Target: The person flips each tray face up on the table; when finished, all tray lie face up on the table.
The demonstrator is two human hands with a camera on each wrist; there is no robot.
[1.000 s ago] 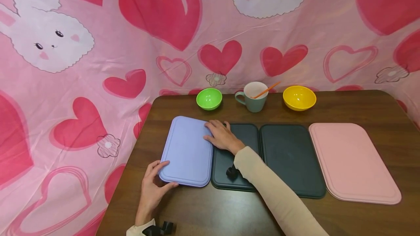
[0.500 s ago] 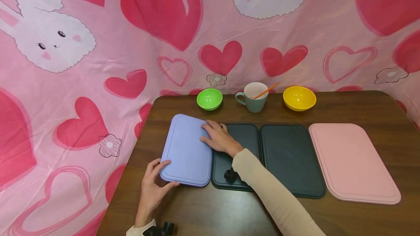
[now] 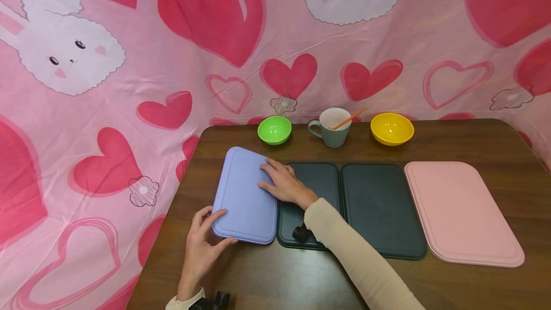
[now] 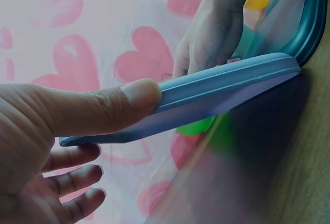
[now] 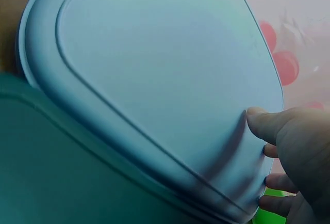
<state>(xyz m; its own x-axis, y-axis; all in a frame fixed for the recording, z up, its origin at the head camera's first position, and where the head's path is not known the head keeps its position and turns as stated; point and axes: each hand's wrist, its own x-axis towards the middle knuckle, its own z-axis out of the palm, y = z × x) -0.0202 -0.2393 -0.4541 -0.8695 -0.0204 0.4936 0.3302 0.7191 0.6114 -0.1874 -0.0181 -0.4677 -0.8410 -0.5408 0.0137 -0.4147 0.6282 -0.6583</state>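
A lavender cutting board [image 3: 247, 197] with a groove round its face is tilted in the head view, its left side raised off the table and its right edge low beside a dark board. My left hand [image 3: 200, 248] pinches the near left corner; in the left wrist view the thumb [image 4: 142, 95] presses the board's side and the other fingers spread below. At the far right corner, my right hand [image 3: 286, 183] holds the board, its thumb [image 5: 260, 121] on the top face and its fingertips at the far edge in the right wrist view.
Two dark green boards [image 3: 380, 209] and a pink board [image 3: 465, 214] lie in a row to the right. Behind them stand a green bowl [image 3: 274, 130], a grey-green mug [image 3: 333, 137] with an orange stick, and a yellow bowl [image 3: 392, 129]. A pink heart-print cloth [image 3: 163, 37] hangs behind the table.
The lavender board's left side has risen, its far end shifting slightly away. My right hand has moved a little left with it, and the left hand has risen slightly. The other things stay put.
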